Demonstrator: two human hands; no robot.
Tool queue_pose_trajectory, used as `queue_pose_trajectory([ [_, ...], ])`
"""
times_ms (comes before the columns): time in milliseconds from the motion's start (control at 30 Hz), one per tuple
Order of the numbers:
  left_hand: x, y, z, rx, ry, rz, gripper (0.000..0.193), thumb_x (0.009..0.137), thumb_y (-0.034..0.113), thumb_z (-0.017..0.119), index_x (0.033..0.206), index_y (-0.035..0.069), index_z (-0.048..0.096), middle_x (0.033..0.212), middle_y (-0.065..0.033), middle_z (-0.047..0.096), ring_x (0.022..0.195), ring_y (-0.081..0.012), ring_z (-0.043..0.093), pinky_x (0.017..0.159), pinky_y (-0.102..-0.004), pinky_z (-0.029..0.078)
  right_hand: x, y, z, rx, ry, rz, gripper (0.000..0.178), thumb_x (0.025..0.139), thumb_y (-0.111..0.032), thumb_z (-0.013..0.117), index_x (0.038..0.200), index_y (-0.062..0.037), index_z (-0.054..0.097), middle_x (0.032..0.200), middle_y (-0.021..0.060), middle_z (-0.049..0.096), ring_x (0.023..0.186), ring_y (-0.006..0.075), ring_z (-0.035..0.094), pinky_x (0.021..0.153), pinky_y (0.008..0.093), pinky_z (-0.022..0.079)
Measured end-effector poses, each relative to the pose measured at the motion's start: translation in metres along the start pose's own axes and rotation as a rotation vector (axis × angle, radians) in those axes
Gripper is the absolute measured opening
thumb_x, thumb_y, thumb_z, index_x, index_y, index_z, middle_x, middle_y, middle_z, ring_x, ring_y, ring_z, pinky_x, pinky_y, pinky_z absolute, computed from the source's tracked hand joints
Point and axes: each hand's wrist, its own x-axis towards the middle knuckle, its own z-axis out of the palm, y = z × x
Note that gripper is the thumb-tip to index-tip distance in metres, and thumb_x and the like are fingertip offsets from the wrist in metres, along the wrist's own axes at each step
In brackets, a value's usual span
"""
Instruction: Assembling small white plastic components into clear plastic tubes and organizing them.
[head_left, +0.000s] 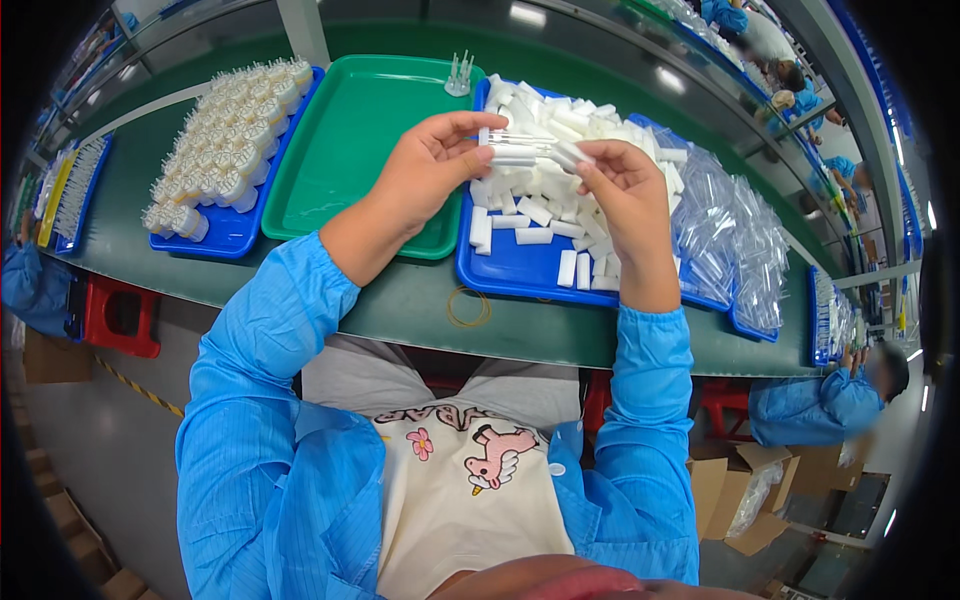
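Observation:
Above a heap of short white cylinders (535, 210), my two hands meet over a blue tray (520, 282). My left hand (430, 165) is closed, its thumb and fingers pinching the base of a pronged white piece (512, 140) tipped on its side, thin prongs pointing right. A white cylinder lies along those prongs. Between thumb and fingers my right hand (632, 190) grips another white cylinder (570, 155), close to the prong tips. Whether that cylinder touches them I cannot tell. One similar pronged piece (459, 76) stands upright at the far right corner of the green tray (340, 140).
Left of the green tray, a blue tray (225, 240) bears stacked white round parts (225, 135) with thin prongs. Clear plastic tubes (735, 235) fill trays at the right. A thin yellowish loop (468, 307) lies near the table's front edge. Co-workers sit at both sides.

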Motion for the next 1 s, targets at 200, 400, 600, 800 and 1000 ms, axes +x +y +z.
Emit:
queue_pose_trajectory([
  [200,-0.003,0.004,0.001,0.027,0.042,-0.033,0.032,0.089,0.001,0.064,0.121,0.003,0.063,0.116,-0.0084,0.065,0.098,-0.0124,0.063,0.083,-0.0249,0.052,-0.003,0.002,-0.007,0.027,0.142,-0.112,0.023,0.085,0.005,0.066,0.108,0.0055,0.063,0.1,0.0094,0.066,0.087,0.0115,0.063,0.077,0.0228,0.052],
  [400,-0.005,0.006,0.003,0.055,0.053,-0.068,0.03,0.089,0.001,0.063,0.119,0.004,0.064,0.117,-0.0073,0.065,0.099,-0.0125,0.063,0.082,-0.0254,0.054,-0.008,0.004,0.007,-0.035,0.113,-0.13,0.021,0.085,0.007,0.065,0.106,0.0051,0.063,0.104,0.0112,0.067,0.093,0.0136,0.064,0.084,0.0234,0.052],
  [600,-0.005,0.0,0.001,0.051,0.04,-0.075,0.028,0.088,0.0,0.065,0.116,0.004,0.064,0.123,-0.0095,0.063,0.102,-0.0143,0.063,0.084,-0.0265,0.054,-0.013,0.004,0.019,-0.056,0.135,-0.155,0.02,0.085,0.005,0.067,0.105,0.0047,0.065,0.102,0.0108,0.067,0.091,0.0132,0.064,0.083,0.0231,0.052],
  [800,-0.004,0.0,0.001,0.029,0.007,0.009,0.032,0.086,-0.005,0.064,0.117,0.002,0.063,0.131,-0.0123,0.059,0.109,-0.0176,0.062,0.091,-0.0288,0.053,-0.009,0.005,0.008,-0.066,0.176,-0.128,0.024,0.086,0.004,0.067,0.11,0.0053,0.064,0.099,0.0101,0.066,0.087,0.0123,0.063,0.079,0.0225,0.052],
  [1000,-0.003,0.001,0.0,0.122,-0.011,0.048,0.034,0.084,-0.01,0.061,0.117,-0.001,0.062,0.135,-0.0144,0.056,0.116,-0.0207,0.06,0.099,-0.0323,0.05,-0.008,0.002,0.012,0.013,0.165,-0.098,0.032,0.088,0.004,0.064,0.119,0.0071,0.058,0.1,0.012,0.065,0.088,0.0136,0.064,0.081,0.0246,0.053],
])
